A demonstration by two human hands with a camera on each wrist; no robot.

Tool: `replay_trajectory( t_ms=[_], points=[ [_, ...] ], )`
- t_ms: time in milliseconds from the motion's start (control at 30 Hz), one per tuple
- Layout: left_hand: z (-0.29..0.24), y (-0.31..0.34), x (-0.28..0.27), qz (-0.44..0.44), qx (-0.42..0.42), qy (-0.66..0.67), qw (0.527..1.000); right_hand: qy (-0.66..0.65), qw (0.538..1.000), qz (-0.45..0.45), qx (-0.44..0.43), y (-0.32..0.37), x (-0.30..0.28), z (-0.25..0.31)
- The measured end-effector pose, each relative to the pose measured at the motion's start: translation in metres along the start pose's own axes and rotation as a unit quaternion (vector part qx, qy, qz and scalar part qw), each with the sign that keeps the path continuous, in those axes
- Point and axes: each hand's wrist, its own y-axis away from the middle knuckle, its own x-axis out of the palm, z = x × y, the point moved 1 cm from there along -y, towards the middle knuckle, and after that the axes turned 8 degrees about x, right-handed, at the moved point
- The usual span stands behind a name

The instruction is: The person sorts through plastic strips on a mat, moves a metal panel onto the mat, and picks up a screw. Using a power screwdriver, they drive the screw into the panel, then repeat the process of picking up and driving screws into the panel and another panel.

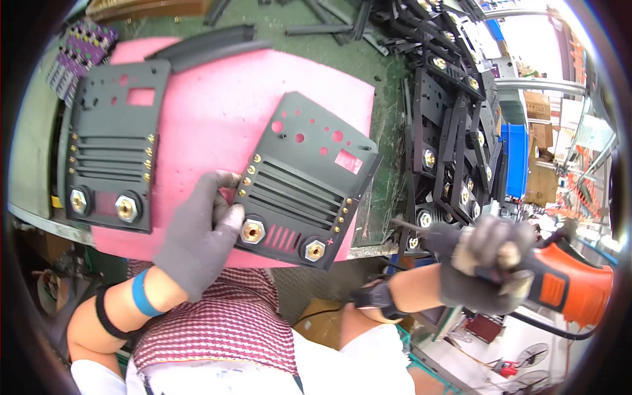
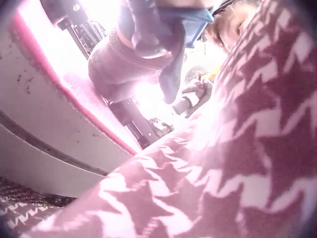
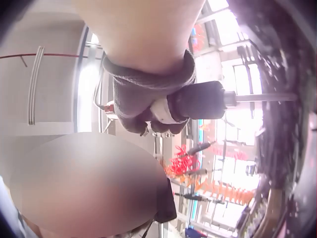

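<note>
My gloved left hand [image 1: 196, 234] pinches the lower left edge of a dark metal panel [image 1: 299, 181], thumb beside a hex nut with a brass centre [image 1: 253, 231]. The panel lies tilted on a pink foam sheet [image 1: 204, 125]; it has slots, round holes, a square window and small brass fittings along both sides. In the right hand [image 1: 490, 263], also gloved, is an orange and black electric screwdriver [image 1: 571, 284]. Its long bit [image 1: 409, 224] points left, off the panel's right side. The right wrist view shows the fingers wrapped round the tool behind its black nose [image 3: 202, 100].
A second, similar panel [image 1: 112, 155] lies at the foam's left. Black strips [image 1: 207, 47] rest across the foam's far edge. Many panels [image 1: 454, 131] are piled at the right of the green table [image 1: 388, 85]. Purple circuit boards [image 1: 82, 52] sit far left; a blue bin [image 1: 515, 158] stands beyond the pile.
</note>
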Motion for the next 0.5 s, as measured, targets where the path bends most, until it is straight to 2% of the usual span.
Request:
replay_trajectory(
  t_ms=[67, 100, 133, 200, 233, 300, 333, 367, 400, 433, 467, 500],
  points=[
    [-0.001, 0.003, -0.001, 0.020, -0.014, 0.055, 0.998, 0.109, 0.978, -0.173, -0.045, 0.005, -0.020, 0.038],
    [0.001, 0.010, -0.006, 0.038, 0.005, 0.037, 0.999, 0.148, 0.958, -0.237, -0.059, 0.008, -0.032, 0.049],
    [-0.017, 0.017, -0.015, 0.063, -0.035, 0.002, 0.997, 0.178, 0.936, -0.297, -0.070, 0.009, -0.046, 0.057],
    [-0.028, 0.034, -0.035, 0.111, 0.003, -0.020, 0.994, 0.167, 0.898, -0.400, -0.076, 0.021, -0.091, 0.075],
    [-0.036, 0.037, -0.053, 0.095, 0.007, -0.038, 0.995, 0.172, 0.882, -0.432, -0.076, 0.027, -0.117, 0.087],
    [-0.055, 0.045, -0.086, 0.226, 0.040, -0.037, 0.973, 0.231, 0.845, -0.472, -0.096, 0.035, -0.141, 0.094],
    [-0.054, 0.044, -0.097, 0.217, 0.045, -0.047, 0.974, 0.283, 0.822, -0.480, -0.120, 0.039, -0.150, 0.095],
    [-0.050, 0.039, -0.107, 0.180, 0.154, -0.172, 0.956, 0.078, 0.872, -0.478, -0.069, 0.055, -0.212, 0.112],
    [-0.049, 0.033, -0.116, 0.138, 0.258, -0.292, 0.911, 0.069, 0.875, -0.473, -0.076, 0.046, -0.194, 0.105],
    [-0.052, 0.023, -0.119, 0.141, 0.249, -0.426, 0.858, 0.141, 0.852, -0.500, -0.068, 0.039, -0.174, 0.096],
    [-0.050, 0.011, -0.119, 0.127, 0.253, -0.430, 0.857, 0.212, 0.824, -0.522, -0.061, 0.029, -0.150, 0.089],
    [-0.046, -0.001, -0.117, 0.098, 0.362, -0.470, 0.799, 0.291, 0.817, -0.495, -0.058, 0.024, -0.136, 0.078]
  ],
)
